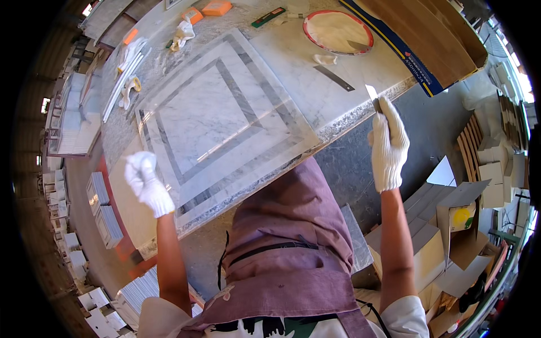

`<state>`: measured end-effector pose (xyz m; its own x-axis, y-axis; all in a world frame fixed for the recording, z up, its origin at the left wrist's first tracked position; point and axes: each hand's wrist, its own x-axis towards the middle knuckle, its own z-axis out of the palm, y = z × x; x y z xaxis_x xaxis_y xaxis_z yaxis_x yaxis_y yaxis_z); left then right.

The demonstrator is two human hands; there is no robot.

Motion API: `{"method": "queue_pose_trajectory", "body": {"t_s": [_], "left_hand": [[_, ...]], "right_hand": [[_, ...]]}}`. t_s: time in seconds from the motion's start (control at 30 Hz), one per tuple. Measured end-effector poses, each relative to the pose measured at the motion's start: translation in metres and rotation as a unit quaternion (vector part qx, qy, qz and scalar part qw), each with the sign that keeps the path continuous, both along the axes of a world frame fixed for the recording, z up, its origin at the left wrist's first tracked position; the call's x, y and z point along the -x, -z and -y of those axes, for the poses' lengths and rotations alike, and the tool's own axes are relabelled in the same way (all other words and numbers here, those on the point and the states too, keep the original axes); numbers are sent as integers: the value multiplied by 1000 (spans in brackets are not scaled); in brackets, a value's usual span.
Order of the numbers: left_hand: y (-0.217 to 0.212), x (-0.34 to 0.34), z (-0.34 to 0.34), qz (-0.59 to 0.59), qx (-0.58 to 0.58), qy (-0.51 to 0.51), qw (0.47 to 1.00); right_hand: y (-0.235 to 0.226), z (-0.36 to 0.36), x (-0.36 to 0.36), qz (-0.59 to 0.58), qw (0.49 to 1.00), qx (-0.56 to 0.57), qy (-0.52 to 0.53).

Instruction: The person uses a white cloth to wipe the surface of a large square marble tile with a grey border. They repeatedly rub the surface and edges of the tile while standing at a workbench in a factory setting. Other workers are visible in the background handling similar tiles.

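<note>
My right hand (389, 145), in a white knit glove, pinches a flat metal scraper blade (372, 97) that points up just off the table's right edge. My left hand (147, 181), gloved the same way, is raised by the left corner of a marble panel (208, 118) with its fingers curled in; whatever they may hold is hidden. The square white panel has grey inlaid bands and lies flat on the table. Beyond it stands a round red-rimmed tub (338, 32) of cream-coloured paste, a blade resting in it. A steel strip (333, 78) lies nearer me.
At the far right of the tabletop is a cardboard box (428, 34). Orange blocks (217, 7), a green-and-black tool (268, 17), crumpled gloves (182, 36) and white strips (125, 79) lie along the far and left sides. Opened cartons (428, 225) crowd the floor at right.
</note>
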<state>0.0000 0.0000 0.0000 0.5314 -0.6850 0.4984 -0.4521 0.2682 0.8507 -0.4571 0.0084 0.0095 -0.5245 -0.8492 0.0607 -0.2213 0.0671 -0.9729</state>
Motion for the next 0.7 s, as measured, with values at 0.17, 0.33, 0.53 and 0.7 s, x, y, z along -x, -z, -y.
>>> {"method": "queue_pose_trajectory", "body": {"t_s": [0.17, 0.33, 0.53, 0.7], "left_hand": [[39, -144, -42, 29, 3, -48, 998], [62, -157, -73, 25, -68, -91, 993], [56, -145, -74, 43, -79, -133, 987], [56, -140, -77, 56, -89, -159, 982]], "right_hand": [[-28, 68, 7, -299, 946, 72, -101], [-30, 116, 2, -394, 911, 13, -119], [-29, 158, 7, -456, 881, -23, -126], [-37, 169, 12, -434, 889, -4, -143]]}}
